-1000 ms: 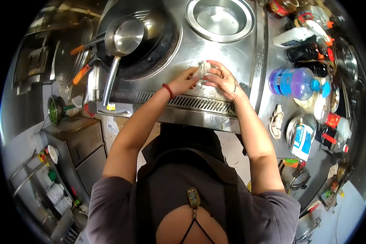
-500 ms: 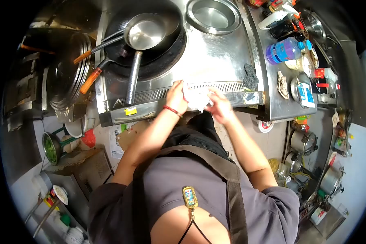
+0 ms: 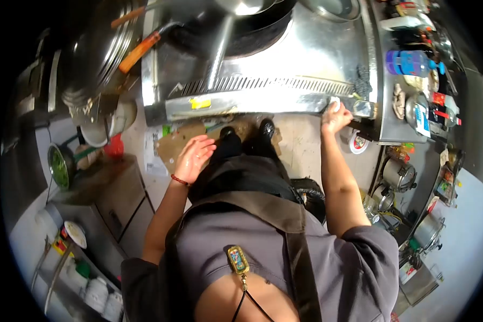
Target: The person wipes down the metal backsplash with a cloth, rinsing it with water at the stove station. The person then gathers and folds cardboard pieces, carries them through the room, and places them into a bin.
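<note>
My right hand (image 3: 336, 118) is closed round a crumpled white cloth (image 3: 335, 102), only a bit of which shows, at the front edge of the steel stove (image 3: 273, 99), near its right end. My left hand (image 3: 195, 157) is away from the stove over the floor, fingers apart and empty, a red bead bracelet at the wrist. A slotted grate (image 3: 273, 83) runs along the stove front. Behind it stands a black wok (image 3: 252, 40) with a steel pan (image 3: 244, 5) over it, the pan's handle pointing toward me.
On the right-hand counter are a bottle of purple liquid (image 3: 408, 63), a folded rag (image 3: 399, 101) and a bowl with a blue-white packet (image 3: 420, 115). Dark mesh (image 3: 364, 80) lies at the stove's right. An orange wooden handle (image 3: 139, 52) juts out at the left.
The hands, together around the white cloth before, have parted. My right hand has moved right with the cloth; my left hand has let go and drawn back left. The view has shifted.
</note>
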Demonstrator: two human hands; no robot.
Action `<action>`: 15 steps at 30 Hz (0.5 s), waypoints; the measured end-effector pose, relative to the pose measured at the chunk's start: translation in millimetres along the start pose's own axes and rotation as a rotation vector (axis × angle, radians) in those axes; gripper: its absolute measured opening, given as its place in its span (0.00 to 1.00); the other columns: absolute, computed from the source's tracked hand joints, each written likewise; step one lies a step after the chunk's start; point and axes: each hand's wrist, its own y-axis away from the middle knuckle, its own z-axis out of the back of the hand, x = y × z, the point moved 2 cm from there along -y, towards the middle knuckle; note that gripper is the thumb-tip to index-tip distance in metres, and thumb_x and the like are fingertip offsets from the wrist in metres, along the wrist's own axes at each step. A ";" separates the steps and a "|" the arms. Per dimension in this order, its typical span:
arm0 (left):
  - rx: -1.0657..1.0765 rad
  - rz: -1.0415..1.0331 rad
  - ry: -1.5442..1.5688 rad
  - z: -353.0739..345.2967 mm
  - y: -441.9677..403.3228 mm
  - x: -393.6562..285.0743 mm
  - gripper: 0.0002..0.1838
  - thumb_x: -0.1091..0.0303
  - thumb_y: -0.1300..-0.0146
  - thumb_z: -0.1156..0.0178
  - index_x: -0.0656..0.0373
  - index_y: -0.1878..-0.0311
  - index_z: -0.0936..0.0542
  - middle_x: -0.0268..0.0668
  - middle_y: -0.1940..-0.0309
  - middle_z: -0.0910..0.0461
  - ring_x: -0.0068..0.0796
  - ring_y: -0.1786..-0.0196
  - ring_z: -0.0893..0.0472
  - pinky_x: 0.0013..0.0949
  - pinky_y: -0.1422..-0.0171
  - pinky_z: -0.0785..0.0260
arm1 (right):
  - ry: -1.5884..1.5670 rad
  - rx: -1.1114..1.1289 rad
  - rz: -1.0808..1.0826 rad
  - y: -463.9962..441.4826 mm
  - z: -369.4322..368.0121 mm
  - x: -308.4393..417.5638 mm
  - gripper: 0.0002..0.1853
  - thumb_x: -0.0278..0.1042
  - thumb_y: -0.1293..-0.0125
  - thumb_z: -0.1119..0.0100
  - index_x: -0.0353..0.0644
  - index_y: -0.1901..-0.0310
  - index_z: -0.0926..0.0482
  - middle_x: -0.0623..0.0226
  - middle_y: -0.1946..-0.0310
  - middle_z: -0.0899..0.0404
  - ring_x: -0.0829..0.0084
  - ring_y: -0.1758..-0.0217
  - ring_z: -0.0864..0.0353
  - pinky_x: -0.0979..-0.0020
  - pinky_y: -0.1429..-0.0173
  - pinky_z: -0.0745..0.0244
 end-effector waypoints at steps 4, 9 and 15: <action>-0.174 0.025 0.059 50.8 33.9 12.5 0.18 0.61 0.29 0.54 0.63 0.43 0.32 0.46 0.48 0.25 0.35 0.48 0.24 0.34 0.42 0.33 | -0.272 0.397 -0.001 80.4 -8.7 94.6 0.23 0.24 0.47 0.44 0.32 0.49 0.36 0.43 0.51 0.38 0.50 0.47 0.40 0.56 0.41 0.41; -0.246 0.024 0.164 69.0 46.7 33.7 0.17 0.61 0.30 0.52 0.63 0.46 0.30 0.46 0.51 0.24 0.34 0.51 0.23 0.32 0.46 0.31 | -0.514 0.662 0.408 142.4 -9.0 232.9 0.12 0.23 0.43 0.44 0.34 0.56 0.25 0.51 0.62 0.23 0.58 0.56 0.24 0.65 0.55 0.26; -0.348 -0.094 0.109 70.3 63.0 34.0 0.13 0.66 0.34 0.47 0.62 0.50 0.28 0.43 0.57 0.21 0.34 0.56 0.21 0.32 0.49 0.29 | -0.408 1.032 0.939 211.6 -38.7 363.8 0.09 0.32 0.44 0.46 0.44 0.63 0.19 0.52 0.62 0.20 0.57 0.57 0.20 0.62 0.49 0.27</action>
